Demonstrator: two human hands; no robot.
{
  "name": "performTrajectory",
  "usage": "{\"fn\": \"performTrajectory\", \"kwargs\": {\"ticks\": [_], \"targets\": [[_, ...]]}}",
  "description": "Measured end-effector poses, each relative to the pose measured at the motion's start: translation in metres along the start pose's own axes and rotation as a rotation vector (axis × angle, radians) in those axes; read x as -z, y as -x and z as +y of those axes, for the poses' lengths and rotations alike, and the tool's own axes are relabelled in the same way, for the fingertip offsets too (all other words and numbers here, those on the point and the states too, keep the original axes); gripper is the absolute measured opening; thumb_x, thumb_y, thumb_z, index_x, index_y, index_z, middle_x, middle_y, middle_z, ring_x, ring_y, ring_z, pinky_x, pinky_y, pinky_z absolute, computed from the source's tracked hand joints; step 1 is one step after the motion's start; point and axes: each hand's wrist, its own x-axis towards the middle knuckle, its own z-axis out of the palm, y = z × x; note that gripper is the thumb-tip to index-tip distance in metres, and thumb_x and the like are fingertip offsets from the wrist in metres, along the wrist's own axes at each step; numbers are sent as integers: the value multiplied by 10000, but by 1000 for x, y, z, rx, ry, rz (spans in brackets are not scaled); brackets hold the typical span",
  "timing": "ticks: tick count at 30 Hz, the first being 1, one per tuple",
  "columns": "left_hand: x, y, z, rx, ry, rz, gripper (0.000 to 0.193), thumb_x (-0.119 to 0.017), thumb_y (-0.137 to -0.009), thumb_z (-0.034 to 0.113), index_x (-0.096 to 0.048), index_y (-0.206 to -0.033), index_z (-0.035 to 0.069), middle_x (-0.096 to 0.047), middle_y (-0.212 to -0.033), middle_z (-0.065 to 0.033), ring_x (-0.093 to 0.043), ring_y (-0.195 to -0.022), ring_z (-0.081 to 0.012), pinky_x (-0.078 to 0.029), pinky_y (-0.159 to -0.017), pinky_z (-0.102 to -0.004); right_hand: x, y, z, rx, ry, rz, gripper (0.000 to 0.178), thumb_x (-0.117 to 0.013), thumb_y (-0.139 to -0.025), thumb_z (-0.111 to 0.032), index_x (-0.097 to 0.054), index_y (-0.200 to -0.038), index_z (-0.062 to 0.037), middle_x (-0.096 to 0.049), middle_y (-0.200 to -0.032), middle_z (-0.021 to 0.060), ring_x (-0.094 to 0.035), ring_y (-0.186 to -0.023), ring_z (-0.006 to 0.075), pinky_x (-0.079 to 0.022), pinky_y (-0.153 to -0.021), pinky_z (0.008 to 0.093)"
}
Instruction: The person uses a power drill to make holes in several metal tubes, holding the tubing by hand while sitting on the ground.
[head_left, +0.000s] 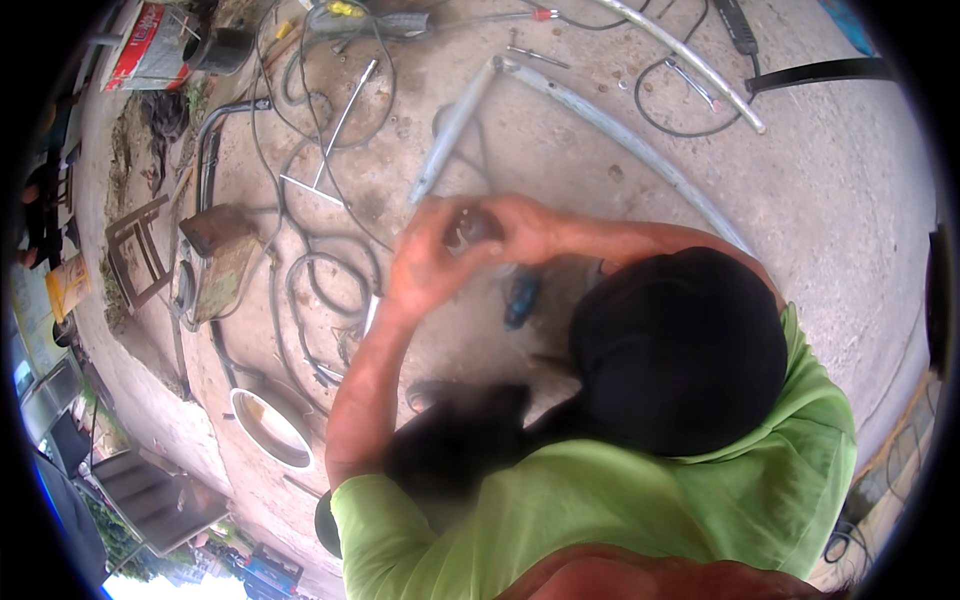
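My left hand (425, 250) and my right hand (520, 228) meet in front of me, fingers curled around a dark rounded thing (470, 232) with bright spots. Its kind does not show, as the fingers cover most of it. Just beyond the left hand is the near end of a grey metal tube frame (620, 140); whether the fingers touch it I cannot tell. The frame's two lengths meet at a corner on the far side and spread toward me. Below the right hand, a blurred blue object (520, 297) lies close to my black-clad knee (680, 350).
Looped dark cables (330, 285) and a T-shaped metal rod (335, 130) lie on the concrete at left. Nearer is a white ring-shaped object (270, 428). A red-and-white bucket (150, 45) stands far left. A light metal bar (690, 62) and a wrench (692, 83) lie far right.
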Motion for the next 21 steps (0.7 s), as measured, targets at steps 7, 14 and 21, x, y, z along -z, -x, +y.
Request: {"fn": "performTrajectory", "kwargs": {"ticks": [7,14,21], "targets": [[-5,3,0,12,-52,39,425,-857,-780,188,-688,-1135,26,-645,-960,-116,-651,-782,-241,-552,-731,-357,-7,0,2,-7,5,42,543,-815,-817,-274,-636,-1273,-39,-718,-1171,139,-684,-1091,239,-524,-933,390],[-18,7,3,53,-125,126,426,-856,-793,248,-681,-1100,9,-658,-949,-141,-669,-793,-268,-557,-715,-376,-9,1,6,-29,42,117,551,-800,-717,-332,-671,-1170,-45,-721,-1074,208,-684,-1027,404,-547,-879,456],[-23,3,26,289,-161,159,447,-843,-812,287,-649,-1116,21,-674,-985,-176,-680,-803,-318,-557,-719,-410,-16,0,7,-198,12,165,508,-771,-741,-330,-671,-1147,-42,-724,-1026,216,-682,-1007,416,-549,-861,460]]}}
